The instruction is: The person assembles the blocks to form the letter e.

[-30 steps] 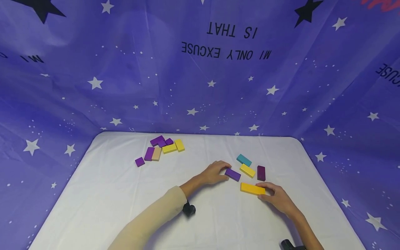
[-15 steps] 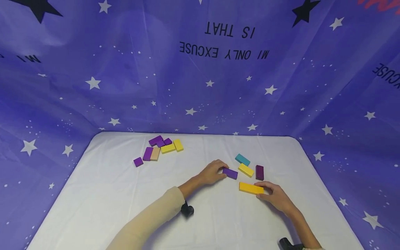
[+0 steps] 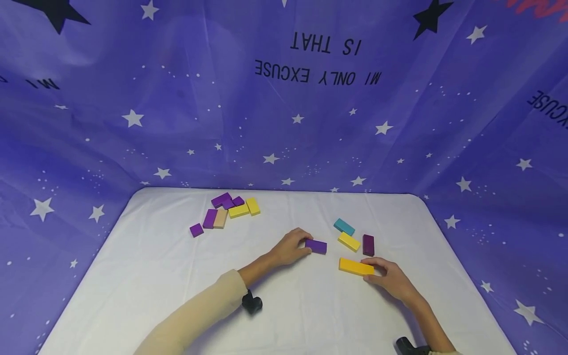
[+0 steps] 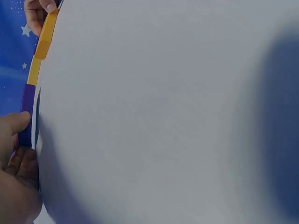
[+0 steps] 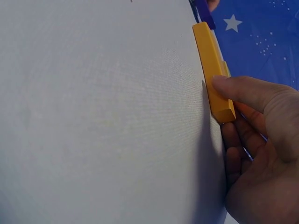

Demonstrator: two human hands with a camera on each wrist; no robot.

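My left hand (image 3: 290, 247) pinches one end of a purple block (image 3: 317, 246) by its long sides, low over the white tabletop. In the left wrist view the thumb lies across this purple block (image 4: 28, 98). To the right, my right hand (image 3: 392, 280) grips the right end of a longer orange block (image 3: 352, 266). The right wrist view shows the thumb on the near face of the orange block (image 5: 210, 60), with fingers behind it. A gap separates the two held blocks. Just behind the orange block lie a yellow block (image 3: 348, 241) and a maroon block (image 3: 368, 245).
A teal block (image 3: 344, 226) touches the yellow one. At the back left lies a loose group: several purple blocks (image 3: 210, 218), yellow blocks (image 3: 238, 211), a tan block (image 3: 220, 219) and a small purple cube (image 3: 196, 230). A starry purple curtain (image 3: 284, 138) borders the table (image 3: 146, 276).
My left hand has drawn the purple block leftward, away from the yellow block, and turned it slightly. The right hand and the orange block stay in place.
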